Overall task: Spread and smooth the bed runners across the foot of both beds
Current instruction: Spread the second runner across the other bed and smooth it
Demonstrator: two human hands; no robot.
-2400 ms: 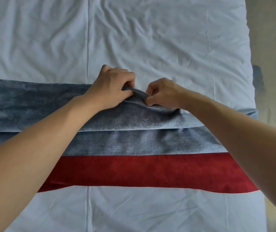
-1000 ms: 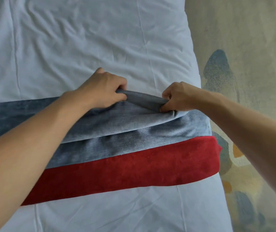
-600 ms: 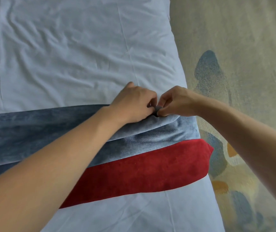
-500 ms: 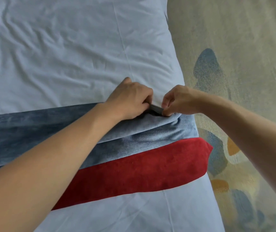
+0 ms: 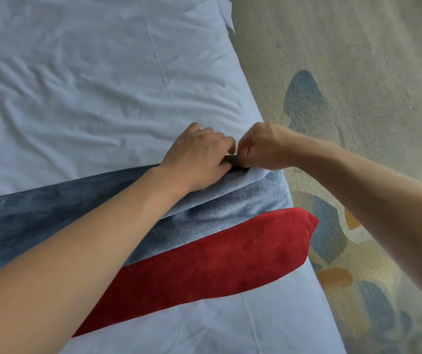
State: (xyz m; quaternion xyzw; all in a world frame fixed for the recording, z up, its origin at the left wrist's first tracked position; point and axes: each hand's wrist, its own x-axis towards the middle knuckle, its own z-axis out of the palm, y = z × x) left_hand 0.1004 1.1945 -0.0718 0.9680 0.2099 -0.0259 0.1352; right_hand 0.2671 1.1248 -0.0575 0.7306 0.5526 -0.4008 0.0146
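A velvet bed runner (image 5: 230, 210), blue-grey with a red band (image 5: 204, 264) along its near side, lies across a bed with a white cover (image 5: 89, 85). Its far blue edge is folded over in a raised ridge near the bed's right side. My left hand (image 5: 199, 157) and my right hand (image 5: 266, 146) sit close together on that ridge. Both pinch the folded far edge of the runner, and a dark strip of its underside shows between my fingers. My forearms hide parts of the runner.
The bed's right edge runs diagonally from top centre to bottom right. Beyond it lies beige carpet (image 5: 358, 60) with blue and orange patches (image 5: 304, 98). The runner's right end hangs over the bed edge. The white cover is wrinkled.
My hands have worked rightward along the fold from mid-bed to the right edge. They spread apart about a second ago, then came together again. My view turned right, showing more carpet.
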